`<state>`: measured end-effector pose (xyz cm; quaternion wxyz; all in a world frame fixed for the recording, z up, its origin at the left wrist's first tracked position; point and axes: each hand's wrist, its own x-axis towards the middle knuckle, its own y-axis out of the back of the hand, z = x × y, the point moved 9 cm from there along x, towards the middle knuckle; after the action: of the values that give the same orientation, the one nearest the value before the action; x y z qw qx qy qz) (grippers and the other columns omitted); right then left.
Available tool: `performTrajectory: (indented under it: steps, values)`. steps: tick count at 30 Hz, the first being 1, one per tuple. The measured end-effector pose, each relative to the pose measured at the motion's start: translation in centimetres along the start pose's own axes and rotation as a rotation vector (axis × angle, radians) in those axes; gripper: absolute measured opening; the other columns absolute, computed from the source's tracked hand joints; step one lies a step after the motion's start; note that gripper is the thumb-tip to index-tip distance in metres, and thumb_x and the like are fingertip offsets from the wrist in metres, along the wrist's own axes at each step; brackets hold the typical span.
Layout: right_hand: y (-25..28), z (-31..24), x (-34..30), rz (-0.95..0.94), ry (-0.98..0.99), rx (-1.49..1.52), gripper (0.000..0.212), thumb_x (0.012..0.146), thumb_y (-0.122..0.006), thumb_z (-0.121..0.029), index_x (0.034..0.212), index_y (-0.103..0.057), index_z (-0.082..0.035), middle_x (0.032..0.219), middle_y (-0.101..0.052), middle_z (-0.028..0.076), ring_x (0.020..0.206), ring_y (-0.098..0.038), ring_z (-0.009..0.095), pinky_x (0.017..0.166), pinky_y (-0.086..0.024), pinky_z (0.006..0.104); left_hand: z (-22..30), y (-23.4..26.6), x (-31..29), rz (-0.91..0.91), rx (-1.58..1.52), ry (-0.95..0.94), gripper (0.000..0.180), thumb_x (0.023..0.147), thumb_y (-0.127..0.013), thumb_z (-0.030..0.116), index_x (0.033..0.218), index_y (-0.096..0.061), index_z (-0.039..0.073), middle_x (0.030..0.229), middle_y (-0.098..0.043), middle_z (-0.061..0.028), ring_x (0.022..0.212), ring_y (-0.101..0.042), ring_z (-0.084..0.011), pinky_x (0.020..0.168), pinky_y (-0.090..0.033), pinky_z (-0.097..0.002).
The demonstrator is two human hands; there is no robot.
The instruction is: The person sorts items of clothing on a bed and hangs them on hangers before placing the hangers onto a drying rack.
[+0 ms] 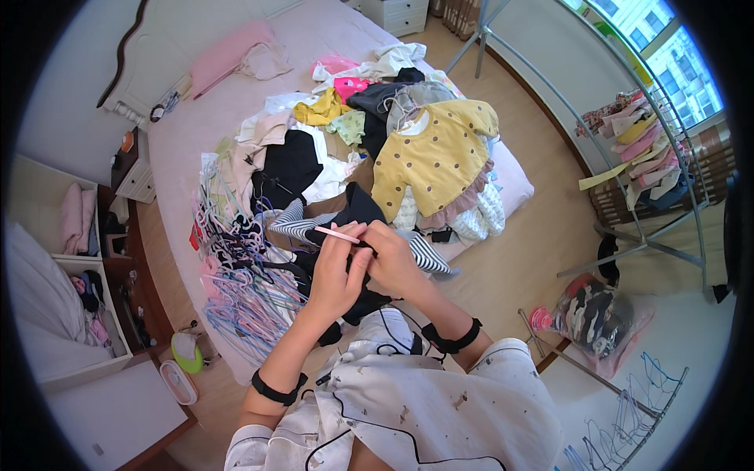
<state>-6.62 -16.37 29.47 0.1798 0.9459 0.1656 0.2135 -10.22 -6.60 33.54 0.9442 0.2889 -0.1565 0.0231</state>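
Garment point(363, 207) at the frame's centre, black with striped sleeves, lies bunched beneath and around both hands. The left hand point(334, 267) has its fingers closed narrow on a pale pink bar point(338, 235); the right hand point(393, 259) is curled close beside it — whether it grips anything, I cannot tell. Many hangers point(250, 318) heap at lower left of centre on the bed point(179, 184), and a yellow dotted top point(440, 157) lies upper right of centre.

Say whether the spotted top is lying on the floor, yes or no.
No: the spotted top lies on other clothes on the bed, just beyond the right hand.
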Motion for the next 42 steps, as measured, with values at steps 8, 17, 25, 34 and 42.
performTrajectory:
  steps: [8, 17, 25, 34, 42]
  values:
    - [4.5, -4.8, -5.8, -0.186, 0.185, 0.013, 0.022, 0.083, -0.067, -0.004, 0.104, -0.062, -0.001, 0.092, -0.056, 0.013, 0.083, -0.06, 0.035, 0.07, -0.049, 0.0414, 5.8, -1.0, -4.4, 0.259, -0.194, -0.023, 0.01, 0.096, -0.057, 0.007, 0.095, -0.061, -0.002, 0.09, -0.06, -0.0098, 0.077, -0.057, -0.0185, 0.068, -0.047, -0.0289]
    - [13.3, -1.3, -5.3, -0.441, 0.182, -0.079, 0.021, 0.089, -0.066, -0.013, 0.107, -0.068, -0.002, 0.094, -0.067, 0.016, 0.087, -0.065, 0.032, 0.078, -0.052, 0.0374, 8.3, -5.1, -4.6, 0.344, -0.264, 0.098, 0.012, 0.101, -0.049, 0.006, 0.098, -0.058, -0.001, 0.089, -0.052, -0.0014, 0.074, -0.045, -0.0073, 0.066, -0.038, -0.0212]
    - [17.8, 17.8, 8.3, -0.334, 0.09, -0.103, 0.02, 0.09, -0.064, -0.013, 0.106, -0.07, -0.002, 0.095, -0.069, 0.015, 0.085, -0.067, 0.03, 0.078, -0.052, 0.0369, 3.4, -9.5, 4.1, 0.447, -0.171, 0.24, 0.031, 0.105, -0.044, 0.021, 0.083, -0.055, 0.001, 0.069, -0.048, -0.0008, 0.06, -0.039, -0.0071, 0.055, -0.032, -0.0247]
    - [16.6, 43.4, 22.2, -0.294, 0.044, -0.704, 0.036, 0.084, -0.062, -0.009, 0.12, -0.063, -0.007, 0.129, -0.058, 0.013, 0.123, -0.052, 0.031, 0.104, -0.039, 0.0479, -2.6, -17.6, 15.9, 0.489, -0.113, 0.474, 0.044, 0.105, -0.039, 0.022, 0.066, -0.044, 0.002, 0.061, -0.045, -0.0029, 0.058, -0.041, -0.011, 0.057, -0.035, -0.0285]
    - [16.7, 46.3, 26.8, -0.538, -0.068, -0.724, 0.033, 0.083, -0.067, -0.015, 0.116, -0.063, -0.014, 0.111, -0.058, 0.01, 0.112, -0.054, 0.029, 0.095, -0.042, 0.0509, -6.9, -19.5, 22.4, 0.478, 0.015, 0.638, 0.03, 0.101, -0.051, 0.02, 0.077, -0.055, 0.003, 0.061, -0.044, 0.0038, 0.057, -0.039, -0.0041, 0.052, -0.03, -0.0242]
